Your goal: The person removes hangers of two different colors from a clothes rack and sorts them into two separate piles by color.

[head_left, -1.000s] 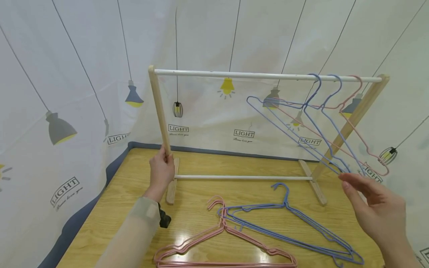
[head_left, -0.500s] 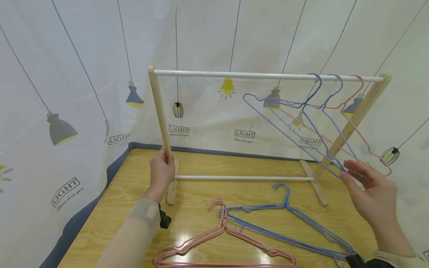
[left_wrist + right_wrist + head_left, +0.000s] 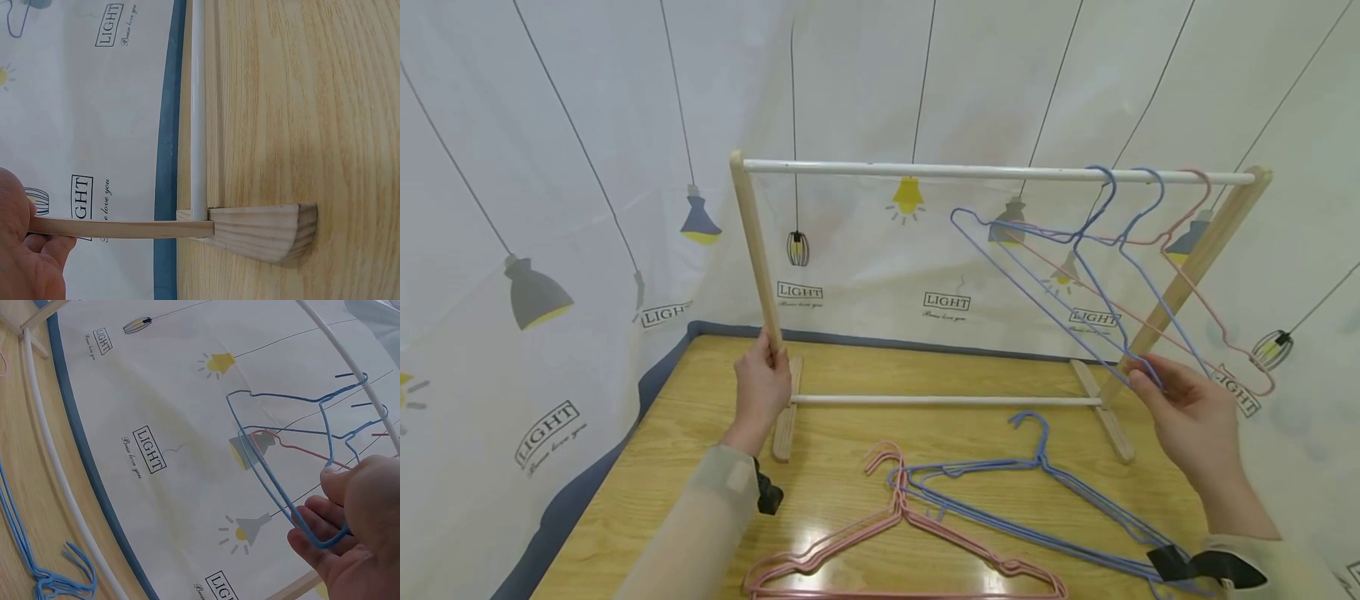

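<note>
My left hand [image 3: 762,379] grips the left wooden upright [image 3: 754,242] of a small clothes rack, low down near its foot. In the left wrist view, fingers curl round that upright [image 3: 119,227]. With thumb and fingers, my right hand [image 3: 1195,421] holds the near lower corner of a blue hanger [image 3: 284,396], whose hook sits over the rack's white top bar [image 3: 925,169]. Behind it on the bar hang a second blue hanger [image 3: 1162,185] and a pink hanger [image 3: 1209,187], both near the right upright [image 3: 1221,225]. Part of the held corner is hidden by the hand.
Pink hangers [image 3: 900,492] lie stacked on the wooden table [image 3: 647,467] in front of the rack. Several blue hangers [image 3: 1040,450] lie beside them, partly overlapping. A white lower bar [image 3: 940,401] joins the rack's feet. A lamp-printed sheet [image 3: 857,83] stands behind.
My right hand has moved left and taken hold of the front blue hanger's near corner, which has swung a little left. The left hand stays on the upright.
</note>
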Tool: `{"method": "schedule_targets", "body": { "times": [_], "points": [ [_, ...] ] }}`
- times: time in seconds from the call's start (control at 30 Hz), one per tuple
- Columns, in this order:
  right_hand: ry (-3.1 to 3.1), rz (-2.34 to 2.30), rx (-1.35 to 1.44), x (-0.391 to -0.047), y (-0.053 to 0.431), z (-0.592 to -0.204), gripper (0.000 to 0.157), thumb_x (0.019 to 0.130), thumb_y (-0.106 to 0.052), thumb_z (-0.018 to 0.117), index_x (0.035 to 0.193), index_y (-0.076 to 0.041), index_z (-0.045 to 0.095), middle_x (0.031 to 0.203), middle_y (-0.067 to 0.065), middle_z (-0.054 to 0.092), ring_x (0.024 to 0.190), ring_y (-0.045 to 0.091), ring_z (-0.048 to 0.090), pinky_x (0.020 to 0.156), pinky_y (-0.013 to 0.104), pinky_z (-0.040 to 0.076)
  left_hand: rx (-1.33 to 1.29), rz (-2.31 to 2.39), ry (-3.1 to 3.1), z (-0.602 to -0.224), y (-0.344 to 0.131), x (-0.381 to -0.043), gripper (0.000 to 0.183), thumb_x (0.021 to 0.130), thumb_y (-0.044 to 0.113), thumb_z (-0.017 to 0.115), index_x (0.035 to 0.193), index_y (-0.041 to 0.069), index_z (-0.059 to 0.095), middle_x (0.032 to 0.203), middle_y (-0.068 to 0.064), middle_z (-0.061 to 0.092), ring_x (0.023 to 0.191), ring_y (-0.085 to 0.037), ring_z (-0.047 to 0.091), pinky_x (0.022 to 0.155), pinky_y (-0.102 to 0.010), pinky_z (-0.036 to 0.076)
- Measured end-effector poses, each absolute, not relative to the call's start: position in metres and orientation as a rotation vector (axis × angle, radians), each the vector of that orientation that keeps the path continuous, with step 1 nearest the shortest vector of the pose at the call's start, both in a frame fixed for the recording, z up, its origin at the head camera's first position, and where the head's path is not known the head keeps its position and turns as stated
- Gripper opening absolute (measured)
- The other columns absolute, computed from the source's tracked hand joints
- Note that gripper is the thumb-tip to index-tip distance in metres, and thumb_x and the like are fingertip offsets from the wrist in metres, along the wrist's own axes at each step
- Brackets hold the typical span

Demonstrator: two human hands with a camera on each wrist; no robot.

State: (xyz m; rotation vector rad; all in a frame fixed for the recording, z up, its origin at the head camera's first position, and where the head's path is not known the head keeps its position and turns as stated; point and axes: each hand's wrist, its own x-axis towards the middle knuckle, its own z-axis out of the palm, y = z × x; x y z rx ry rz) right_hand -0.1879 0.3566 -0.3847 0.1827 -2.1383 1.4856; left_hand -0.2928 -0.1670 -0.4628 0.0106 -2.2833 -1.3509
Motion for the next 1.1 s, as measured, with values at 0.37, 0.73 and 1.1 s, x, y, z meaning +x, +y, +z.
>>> {"method": "schedule_targets", "body": {
  "times": [0.37, 0.73, 1.1],
  "points": [
    [-1.717, 1.960, 0.261, -0.185, 0.344, -0.380, 0.027, 0.101, 0.009, 0.062, 0.125, 0.022, 0.063, 0.107, 0.013, 0.079, 0.095, 0.019, 0.078, 0.088, 0.031, 0.056, -0.001, -1.333, -2.273, -0.461, -0.167, -0.295, 0.029, 0.106, 0.000, 0.058, 0.135, -0.002, 0.064, 0.115, -0.028, 0.073, 0.095, -0.037, 0.074, 0.074, -0.050, 0.060],
    [-1.519, 1.845, 0.395, -0.180, 0.336, -0.362, 0.028, 0.104, 0.011, 0.054, 0.118, 0.035, 0.054, 0.097, 0.020, 0.078, 0.086, 0.025, 0.078, 0.084, 0.036, 0.059, 0.012, -1.338, -2.286, -0.462, -0.168, -0.294, 0.030, 0.107, 0.000, 0.058, 0.136, -0.002, 0.063, 0.118, -0.029, 0.072, 0.099, -0.037, 0.074, 0.076, -0.051, 0.061],
    [-1.416, 1.934, 0.350, -0.171, 0.345, -0.333, 0.032, 0.102, 0.006, 0.058, 0.119, 0.033, 0.056, 0.097, 0.025, 0.077, 0.086, 0.028, 0.078, 0.083, 0.036, 0.059, 0.015, -1.358, -2.295, -0.464, -0.169, -0.294, 0.032, 0.108, 0.001, 0.057, 0.139, 0.000, 0.062, 0.117, -0.028, 0.072, 0.095, -0.036, 0.074, 0.074, -0.049, 0.061]
  ]
}}
